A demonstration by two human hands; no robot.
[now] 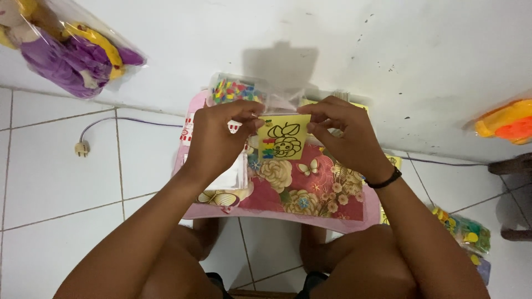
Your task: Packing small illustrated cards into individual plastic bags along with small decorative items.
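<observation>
A: Far left, top corner: bagged purple and yellow toy point(72, 47) against the wall. Below it a plug point(82, 148) with its cord lying on the white floor tiles point(50, 182).

B: And the hands?

A: Left hand point(213, 141) is closed in a pinch, thumb and fingers shut on the top left edge of a small yellow card point(284, 137) printed with a black line drawing of a flower-like face and a few colour dabs. A clear plastic sleeve point(277, 102) bunches up just above the card, touching those fingers.

B: Right side?

A: Right hand point(343, 135), black band at the wrist, pinches the card's top right edge, likewise closed. The card is held upright between both hands, above a low table with a floral cover point(310, 191).

B: Step in hand?

A: My reading: the card is going into, or coming out of, the sleeve; I cannot tell which. The next move would need one hand to keep the sleeve mouth open while the other slides the card straight.

B: Anything behind?

A: A bag of small coloured pieces point(235, 90) beyond the left hand; an orange and yellow toy point(507, 123) at far right.
</observation>
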